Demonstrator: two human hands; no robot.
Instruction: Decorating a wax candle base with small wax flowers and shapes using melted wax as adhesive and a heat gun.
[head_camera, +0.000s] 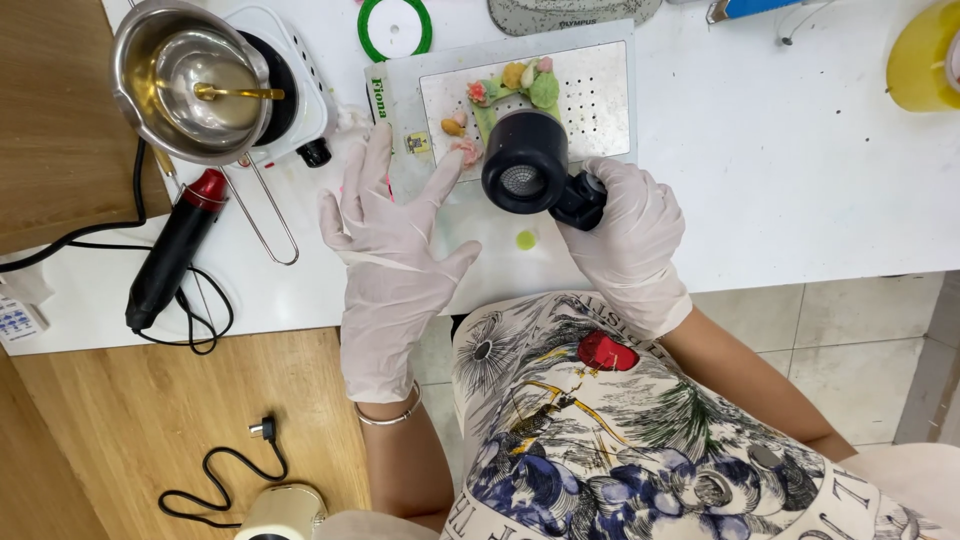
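Note:
My right hand (628, 235), in a white glove, grips a black heat gun (528, 165) and points its round nozzle over a green ring-shaped piece (515, 90) decorated with small coloured flowers. That piece lies on a white perforated tray (600, 90). My left hand (385, 245), also gloved, is spread flat with fingers apart on the tray's left end, holding nothing. A small green blob (526, 239) sits on the white table (780, 170) between my hands.
A steel double pot (190, 80) with a gold spoon stands on a white electric hotplate (295, 85) at the back left. A black and red tool (172, 250) with a cord lies left. A green tape ring (395, 27) and a yellow container (925, 55) sit farther back.

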